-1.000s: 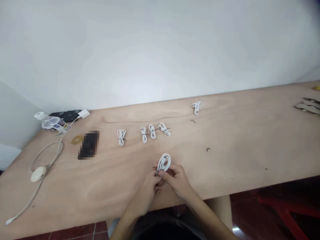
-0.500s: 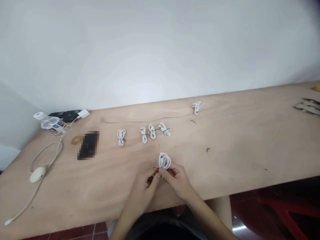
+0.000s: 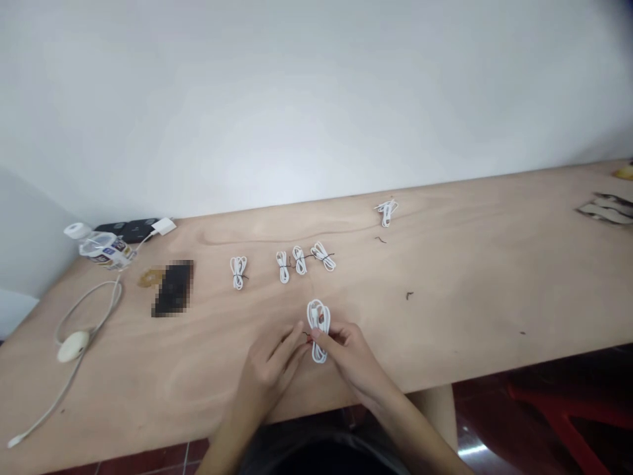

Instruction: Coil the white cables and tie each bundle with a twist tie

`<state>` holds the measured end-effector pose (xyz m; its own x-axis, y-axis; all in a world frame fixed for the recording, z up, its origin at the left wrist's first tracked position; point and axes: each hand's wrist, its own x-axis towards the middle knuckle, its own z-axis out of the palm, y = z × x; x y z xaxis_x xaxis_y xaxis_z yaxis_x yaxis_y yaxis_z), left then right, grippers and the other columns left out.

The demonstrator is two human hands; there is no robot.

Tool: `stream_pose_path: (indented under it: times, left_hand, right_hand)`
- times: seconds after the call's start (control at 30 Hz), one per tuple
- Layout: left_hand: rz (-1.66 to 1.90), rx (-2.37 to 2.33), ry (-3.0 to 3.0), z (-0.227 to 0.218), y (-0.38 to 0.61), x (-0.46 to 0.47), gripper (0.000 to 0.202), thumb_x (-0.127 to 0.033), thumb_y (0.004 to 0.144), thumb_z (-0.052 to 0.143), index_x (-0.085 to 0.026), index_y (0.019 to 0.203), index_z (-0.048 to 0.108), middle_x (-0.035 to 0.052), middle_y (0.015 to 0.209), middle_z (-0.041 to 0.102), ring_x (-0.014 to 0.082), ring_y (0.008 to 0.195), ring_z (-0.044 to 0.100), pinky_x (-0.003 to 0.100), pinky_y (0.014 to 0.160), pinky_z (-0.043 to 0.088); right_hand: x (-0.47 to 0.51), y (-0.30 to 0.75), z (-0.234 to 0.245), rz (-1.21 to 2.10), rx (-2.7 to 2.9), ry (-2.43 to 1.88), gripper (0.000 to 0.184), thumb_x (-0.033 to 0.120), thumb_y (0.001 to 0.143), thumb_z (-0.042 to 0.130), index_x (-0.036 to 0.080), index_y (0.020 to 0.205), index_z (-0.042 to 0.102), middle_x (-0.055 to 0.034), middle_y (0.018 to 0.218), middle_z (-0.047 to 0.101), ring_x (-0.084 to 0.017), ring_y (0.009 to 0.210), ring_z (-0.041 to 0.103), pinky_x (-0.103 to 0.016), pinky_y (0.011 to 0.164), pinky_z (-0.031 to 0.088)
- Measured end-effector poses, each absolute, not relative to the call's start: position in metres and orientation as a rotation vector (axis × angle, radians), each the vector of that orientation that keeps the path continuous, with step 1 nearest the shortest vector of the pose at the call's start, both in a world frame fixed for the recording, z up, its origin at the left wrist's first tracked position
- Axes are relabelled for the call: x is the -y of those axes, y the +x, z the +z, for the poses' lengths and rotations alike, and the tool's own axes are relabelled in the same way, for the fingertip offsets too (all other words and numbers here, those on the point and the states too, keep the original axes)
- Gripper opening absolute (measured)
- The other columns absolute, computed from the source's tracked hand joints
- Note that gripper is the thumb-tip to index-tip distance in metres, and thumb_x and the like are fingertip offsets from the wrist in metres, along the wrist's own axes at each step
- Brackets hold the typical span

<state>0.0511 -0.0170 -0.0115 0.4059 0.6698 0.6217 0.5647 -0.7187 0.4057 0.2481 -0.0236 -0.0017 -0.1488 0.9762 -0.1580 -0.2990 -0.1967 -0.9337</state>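
Observation:
A coiled white cable [image 3: 320, 349] is pinched by my right hand [image 3: 349, 353], thumb across its middle and the other fingers behind it. Inside the upper loops its plug shows. Close by on the left, my left hand [image 3: 274, 356] has its fingertips together around the end of a dark twist tie [image 3: 306, 334] that sticks out from the coil. Something small and red shows by those fingertips. Beyond the hands lie tied white cable bundles: a single one [image 3: 238, 273] on the left, then a row with a left bundle [image 3: 282, 267], a middle bundle [image 3: 299, 260] and a right bundle [image 3: 323, 256].
Another white cable bundle [image 3: 386, 213] lies near the wall, with loose dark twist ties [image 3: 380, 239] [image 3: 409, 295] nearer. On the left are a bottle [image 3: 106, 251], a white charger [image 3: 163, 226], a long cable with a round white piece [image 3: 73, 347], and a blurred dark object [image 3: 173, 288].
My left hand has drawn back to the left from the coil. The coil has shifted slightly left and more of its lower loops show, still in my right hand.

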Motion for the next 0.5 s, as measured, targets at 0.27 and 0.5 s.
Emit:
stream_pose_path:
  times: [0.27, 0.5]
  left_hand:
    - [0.928, -1.021, 2.695, 0.001, 0.048, 0.013, 0.024, -0.009, 0.103, 0.056, -0.018, 0.121, 0.067, 0.0101, 0.1, 0.074, 0.0228, 0.087, 0.065, 0.037, 0.078, 0.052]
    - [0.854, -1.12, 2.445, -0.003, 0.059, 0.021, 0.018, -0.015, 0.105, 0.052, -0.019, 0.104, 0.07, 0.0091, 0.092, 0.071, 0.0239, 0.086, 0.064, 0.036, 0.079, 0.049]
  right_hand:
    - [0.023, 0.248, 0.002, 1.504, 1.05, -1.151, 0.04, 0.053, 0.091, 0.077, 0.014, 0.084, 0.083, -0.0064, 0.079, 0.077, -0.022, 0.077, 0.067, -0.032, 0.072, 0.052]
    - [0.023, 0.253, 0.003, 1.362, 1.301, -1.221, 0.042, 0.05, 0.098, 0.068, 0.016, 0.074, 0.074, -0.0016, 0.068, 0.066, -0.018, 0.066, 0.058, -0.028, 0.061, 0.044]
